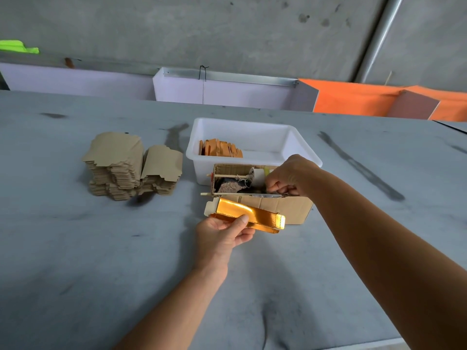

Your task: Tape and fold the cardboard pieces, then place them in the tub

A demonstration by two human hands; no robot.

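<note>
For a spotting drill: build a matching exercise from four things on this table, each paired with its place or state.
1. gold piece
2. tub
3. flat stack
4. right hand

a. far left on the table
b. held by the left hand
c. reaching into the brown box
d. holds finished orange pieces

Pairs: 1-b, 2-d, 3-a, 4-c

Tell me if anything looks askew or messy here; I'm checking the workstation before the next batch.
The stack of flat cardboard blanks left of the white tub is slumped, its top sheets fanned and leaning rather than squared. The finished orange pieces in the tub stand in a neat row. Nothing looks spilled or damaged.
</note>
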